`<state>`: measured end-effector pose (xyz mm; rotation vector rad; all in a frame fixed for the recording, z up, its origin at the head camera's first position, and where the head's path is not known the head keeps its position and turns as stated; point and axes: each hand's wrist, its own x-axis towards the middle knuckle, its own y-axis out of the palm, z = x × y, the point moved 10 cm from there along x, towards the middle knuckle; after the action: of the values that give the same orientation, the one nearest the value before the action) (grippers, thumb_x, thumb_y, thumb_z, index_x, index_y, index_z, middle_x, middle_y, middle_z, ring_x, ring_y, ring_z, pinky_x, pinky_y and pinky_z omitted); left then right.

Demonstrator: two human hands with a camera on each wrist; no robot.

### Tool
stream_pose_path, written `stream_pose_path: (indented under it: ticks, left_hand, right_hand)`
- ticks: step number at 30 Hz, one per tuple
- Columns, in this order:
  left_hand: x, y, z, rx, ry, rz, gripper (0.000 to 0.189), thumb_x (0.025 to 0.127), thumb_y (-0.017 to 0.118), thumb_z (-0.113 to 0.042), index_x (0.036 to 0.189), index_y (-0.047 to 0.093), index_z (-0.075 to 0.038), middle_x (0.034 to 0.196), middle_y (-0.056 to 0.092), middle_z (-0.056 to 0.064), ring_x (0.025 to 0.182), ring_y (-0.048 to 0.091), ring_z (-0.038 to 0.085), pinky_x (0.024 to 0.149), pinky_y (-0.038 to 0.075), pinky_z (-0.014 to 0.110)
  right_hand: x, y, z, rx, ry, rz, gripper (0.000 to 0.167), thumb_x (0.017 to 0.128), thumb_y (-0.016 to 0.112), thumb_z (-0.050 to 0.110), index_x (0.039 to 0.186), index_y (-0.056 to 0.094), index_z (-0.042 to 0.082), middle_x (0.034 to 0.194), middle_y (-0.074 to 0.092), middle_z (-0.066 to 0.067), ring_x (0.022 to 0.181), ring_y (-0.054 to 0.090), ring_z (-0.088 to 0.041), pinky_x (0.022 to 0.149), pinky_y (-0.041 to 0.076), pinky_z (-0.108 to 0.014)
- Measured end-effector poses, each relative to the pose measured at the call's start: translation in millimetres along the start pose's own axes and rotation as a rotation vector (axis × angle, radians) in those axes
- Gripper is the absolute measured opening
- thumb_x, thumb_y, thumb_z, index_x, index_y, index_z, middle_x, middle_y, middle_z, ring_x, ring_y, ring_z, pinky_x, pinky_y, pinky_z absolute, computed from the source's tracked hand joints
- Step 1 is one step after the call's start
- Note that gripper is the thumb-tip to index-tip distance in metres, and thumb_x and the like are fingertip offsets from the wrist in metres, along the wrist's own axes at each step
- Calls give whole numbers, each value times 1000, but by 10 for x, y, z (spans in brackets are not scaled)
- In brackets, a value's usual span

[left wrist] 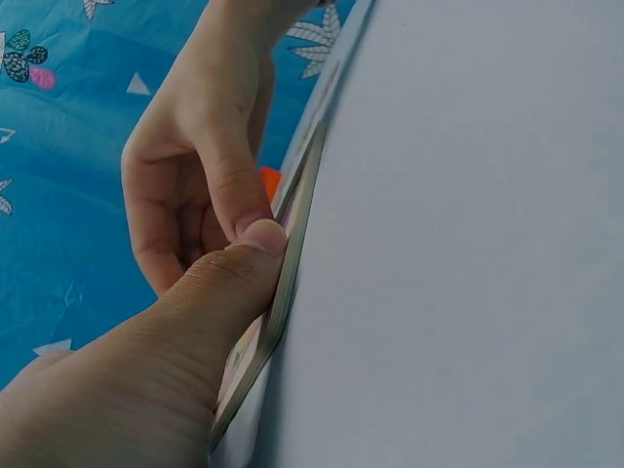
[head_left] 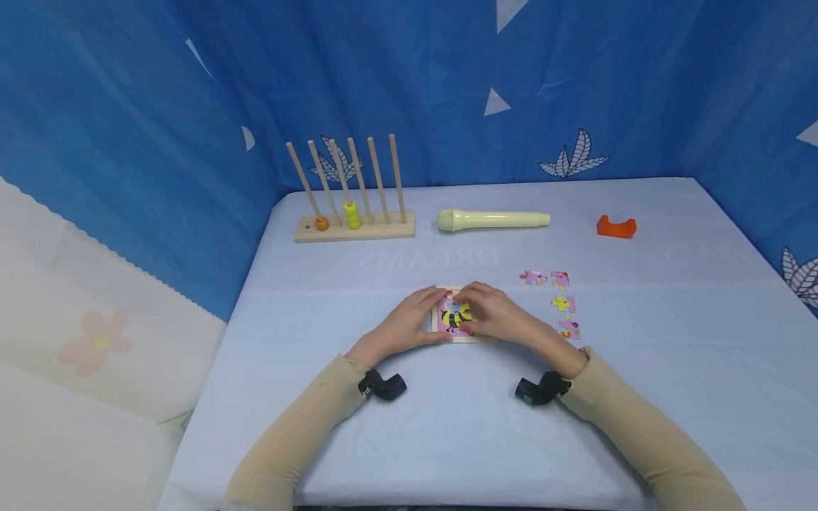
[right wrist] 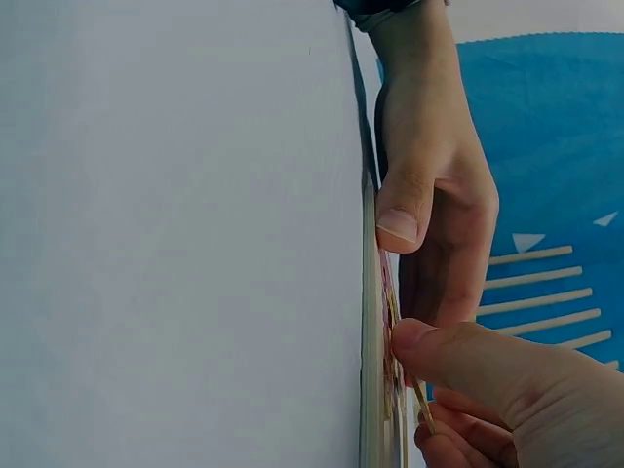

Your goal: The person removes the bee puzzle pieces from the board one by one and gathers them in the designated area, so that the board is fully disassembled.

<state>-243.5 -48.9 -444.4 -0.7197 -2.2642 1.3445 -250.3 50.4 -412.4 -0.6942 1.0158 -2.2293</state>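
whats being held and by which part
The right hand pinches a puzzle piece by its edges; the left hand holds the puzzle tray by its left side.

Counter (head_left: 460, 440): wooden peg stand (head_left: 380, 231) at 10 o'clock, orange bead (head_left: 322, 223) on its 9-o'clock-end peg, yellow beads (head_left: 352, 215) stacked. Pale yellow stick (head_left: 495, 220) lying at 12. Orange notched block (head_left: 616, 228) at 2. Blue curtain (head_left: 422, 85) beyond, 12.

Between my forearms I could slide over the bench (head_left: 460, 440); rightward, loose jigsaw pieces (head_left: 562, 304) lie in my way, ahead a pale-yellow tube (head_left: 501, 219), ahead-left an upright-pegged wooden stacker (head_left: 378, 230).
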Motion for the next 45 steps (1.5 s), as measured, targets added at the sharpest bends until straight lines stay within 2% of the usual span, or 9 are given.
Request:
stream_pose_path:
  ticks: [5, 13, 17, 25, 29, 33, 37, 41, 45]
  left_hand:
    - [15, 16, -13, 6, 5, 3, 87, 82, 68, -51, 145, 34, -3, 147, 34, 14, 136, 29, 26, 111, 24, 37]
    - [7, 6, -21, 20, 0, 7, 88, 81, 70, -50, 145, 33, -2, 147, 34, 15, 137, 28, 27, 112, 22, 37]
    - [-5, -4, -13, 16, -3, 1, 88, 81, 70, -50, 145, 34, -2, 147, 34, 15, 136, 28, 27, 112, 22, 37]
    - [-12, -9, -12, -1, 7, -12, 87, 81, 70, -50, 144, 35, -1, 146, 35, 16, 136, 29, 27, 111, 23, 38]
    - [-12, -7, -14, 1, 7, -12, 87, 81, 70, -49, 145, 34, -2, 146, 35, 15, 136, 29, 27, 112, 22, 38]
    - [-16, -27, -24, -5, 13, -20, 86, 81, 71, -48, 144, 35, -2, 146, 35, 15, 136, 29, 27, 112, 22, 38]
    - [-15, -25, -29, -10, 16, -15, 86, 81, 70, -48, 144, 35, -2, 146, 35, 15, 136, 29, 28, 111, 23, 39]
    - [-13, -12, -25, 0, 12, -7, 86, 82, 69, -50, 145, 34, -2, 147, 35, 15, 136, 29, 27, 111, 23, 38]
    - [-22, -25, -20, -2, 7, -12, 86, 81, 70, -49, 144, 35, -1, 147, 35, 16, 136, 29, 28, 111, 23, 38]
  right_hand:
    - [-133, -246, -148, -12, 97, -34, 44, 77, 79, 19, 114, 63, 0, 112, 60, -10, 101, 56, -25, 87, 49, -45]
    - [-582, -704, -655, -82, 331, -80, 49, 78, 79, 19, 120, 61, 0, 115, 59, -15, 105, 54, -31, 90, 45, -52]
    - [-725, -777, -764, -117, 356, -87, 49, 77, 80, 18, 117, 62, -3, 113, 59, -19, 104, 53, -34, 90, 45, -54]
    - [-725, -737, -783, -160, 331, -57, 47, 77, 80, 15, 116, 62, -4, 113, 59, -20, 105, 52, -34, 93, 43, -53]
    - [-583, -671, -582, -87, 300, -63, 47, 78, 79, 17, 118, 62, -3, 118, 59, -20, 113, 50, -36, 96, 40, -54]
    - [-382, -463, -240, 2, 183, -46, 42, 79, 78, 18, 115, 65, 0, 111, 64, -13, 107, 56, -31, 91, 46, -49]
    - [-261, -194, 15, -9, 84, 9, 35, 80, 77, 16, 109, 67, 1, 104, 66, -7, 97, 61, -24, 84, 50, -43]
    - [-213, -30, 80, -63, 66, 29, 29, 79, 77, 14, 105, 69, 3, 101, 67, -4, 96, 60, -21, 85, 49, -40]
    - [-200, 23, 88, -70, 58, 20, 27, 78, 77, 12, 102, 69, 5, 98, 66, -3, 92, 59, -20, 82, 50, -39]
